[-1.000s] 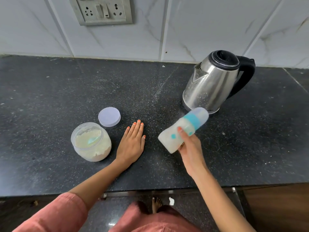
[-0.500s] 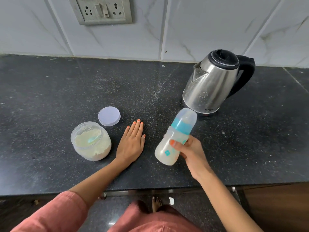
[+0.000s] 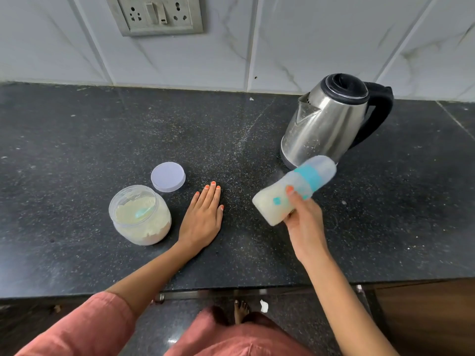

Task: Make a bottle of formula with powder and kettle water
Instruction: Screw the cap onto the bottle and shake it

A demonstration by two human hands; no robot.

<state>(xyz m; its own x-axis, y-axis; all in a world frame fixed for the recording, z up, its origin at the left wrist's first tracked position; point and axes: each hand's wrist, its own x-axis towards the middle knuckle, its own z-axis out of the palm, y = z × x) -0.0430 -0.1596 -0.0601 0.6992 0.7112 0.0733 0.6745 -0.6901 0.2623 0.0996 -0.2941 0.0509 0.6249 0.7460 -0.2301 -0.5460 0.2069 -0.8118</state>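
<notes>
1. Black speckled stone countertop [image 3: 77,140], dusted w/ pale specks; everything on it stands within easy reach of the person.
2. Clear plastic baby bottle w/ teal collar and frosted cap [image 3: 293,190]: off the counter, tilted hard, cap end up-right toward the kettle, base down-left. Milky liquid inside, cap on. Prob. being shaken to mix, so task looks nearly done.
3. Right hand [image 3: 304,222]: fingers curled round bottle's lower body, thumb across the front; firm grip suits a shake.
4. Left hand [image 3: 203,217]: flat on counter, fingers straight and together, holding nothing; looks like bracing. Lies between jar and bottle.
5. Clear round plastic jar of cream powder [image 3: 140,214]: open, teal scoop part-buried inside. Just left of the left hand.
6. Pale lilac round jar lid [image 3: 168,179]: flat on counter, just behind jar; not yet put back.
7. Stainless steel kettle w/ black lid and handle [image 3: 331,124]: upright at back right, spout facing left, lid shut.
</notes>
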